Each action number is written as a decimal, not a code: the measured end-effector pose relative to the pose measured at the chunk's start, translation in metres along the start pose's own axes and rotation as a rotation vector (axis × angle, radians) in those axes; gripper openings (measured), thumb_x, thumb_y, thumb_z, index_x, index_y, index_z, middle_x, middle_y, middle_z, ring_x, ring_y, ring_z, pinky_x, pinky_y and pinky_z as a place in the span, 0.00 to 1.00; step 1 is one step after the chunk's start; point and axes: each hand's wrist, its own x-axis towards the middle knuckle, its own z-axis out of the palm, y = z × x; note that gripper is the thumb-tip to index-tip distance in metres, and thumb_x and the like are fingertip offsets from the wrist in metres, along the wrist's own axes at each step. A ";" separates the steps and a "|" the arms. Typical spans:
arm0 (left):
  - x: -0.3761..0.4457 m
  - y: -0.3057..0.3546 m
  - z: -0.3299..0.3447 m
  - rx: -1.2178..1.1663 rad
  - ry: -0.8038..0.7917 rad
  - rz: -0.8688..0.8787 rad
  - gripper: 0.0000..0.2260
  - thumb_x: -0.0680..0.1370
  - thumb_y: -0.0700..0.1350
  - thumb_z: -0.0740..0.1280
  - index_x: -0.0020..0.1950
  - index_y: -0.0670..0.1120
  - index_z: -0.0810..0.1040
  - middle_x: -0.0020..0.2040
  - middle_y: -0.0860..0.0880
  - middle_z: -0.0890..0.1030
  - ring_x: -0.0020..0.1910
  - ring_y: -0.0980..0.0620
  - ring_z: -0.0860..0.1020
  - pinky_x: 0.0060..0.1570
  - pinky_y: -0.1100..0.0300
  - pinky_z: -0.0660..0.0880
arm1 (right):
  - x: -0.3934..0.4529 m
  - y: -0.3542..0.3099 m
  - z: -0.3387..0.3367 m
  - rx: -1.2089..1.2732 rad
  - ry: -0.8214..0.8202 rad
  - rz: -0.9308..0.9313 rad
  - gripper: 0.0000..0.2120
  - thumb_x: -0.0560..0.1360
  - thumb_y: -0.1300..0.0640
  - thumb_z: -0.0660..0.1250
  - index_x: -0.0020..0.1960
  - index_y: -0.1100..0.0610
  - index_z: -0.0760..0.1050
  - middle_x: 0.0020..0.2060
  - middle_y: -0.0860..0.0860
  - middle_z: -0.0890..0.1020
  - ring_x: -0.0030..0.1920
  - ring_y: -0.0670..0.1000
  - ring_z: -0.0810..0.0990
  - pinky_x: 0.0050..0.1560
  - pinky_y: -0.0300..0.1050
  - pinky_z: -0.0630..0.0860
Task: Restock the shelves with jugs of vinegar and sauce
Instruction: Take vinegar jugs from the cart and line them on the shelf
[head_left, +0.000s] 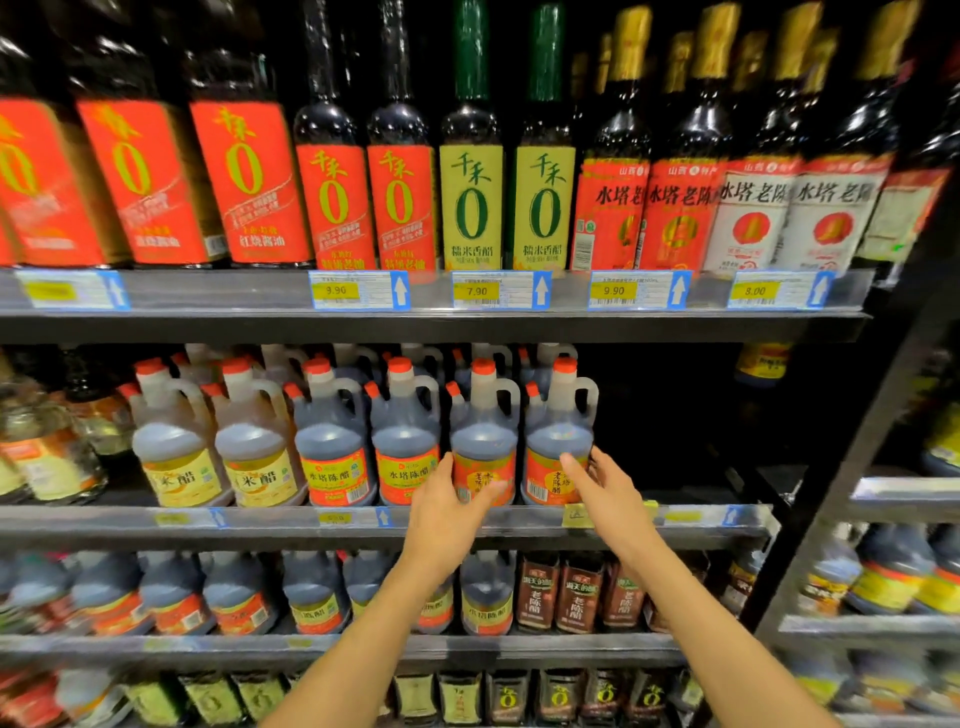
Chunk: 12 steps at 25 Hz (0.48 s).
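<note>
Dark vinegar jugs with red caps and side handles stand in a row on the middle shelf (519, 525). My left hand (449, 501) grips the lower part of one orange-labelled jug (483, 431), fingers on its left side and thumb across the label. My right hand (605, 486) reaches to the rightmost jug (558, 426). Its thumb touches the label and its straight fingers lie along the jug's right side. Both jugs stand upright on the shelf at the front of the row.
To the right of the last jug the middle shelf has a dark gap (675, 441). Tall sauce and vinegar bottles (470, 202) fill the shelf above. More jugs (311, 597) and brown cartons (576, 592) stand below. Another rack (883, 623) adjoins on the right.
</note>
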 end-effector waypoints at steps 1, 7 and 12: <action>-0.007 0.000 -0.006 0.049 -0.031 0.038 0.23 0.77 0.62 0.71 0.68 0.53 0.73 0.59 0.60 0.79 0.63 0.53 0.77 0.63 0.53 0.75 | -0.010 -0.004 -0.002 -0.038 -0.020 -0.022 0.47 0.71 0.27 0.61 0.83 0.50 0.57 0.79 0.49 0.66 0.79 0.54 0.66 0.76 0.54 0.65; -0.067 -0.002 -0.065 0.475 -0.212 0.186 0.36 0.82 0.63 0.63 0.83 0.47 0.56 0.82 0.49 0.61 0.80 0.47 0.61 0.76 0.51 0.63 | -0.077 -0.025 0.002 -0.327 -0.122 -0.037 0.51 0.70 0.25 0.58 0.84 0.53 0.53 0.82 0.53 0.61 0.80 0.57 0.63 0.76 0.56 0.64; -0.117 -0.015 -0.132 0.897 -0.305 0.245 0.41 0.82 0.67 0.56 0.84 0.44 0.47 0.85 0.45 0.51 0.83 0.46 0.51 0.80 0.50 0.51 | -0.132 -0.050 0.022 -0.589 -0.188 -0.184 0.49 0.71 0.22 0.54 0.83 0.50 0.55 0.82 0.50 0.61 0.81 0.55 0.60 0.77 0.54 0.62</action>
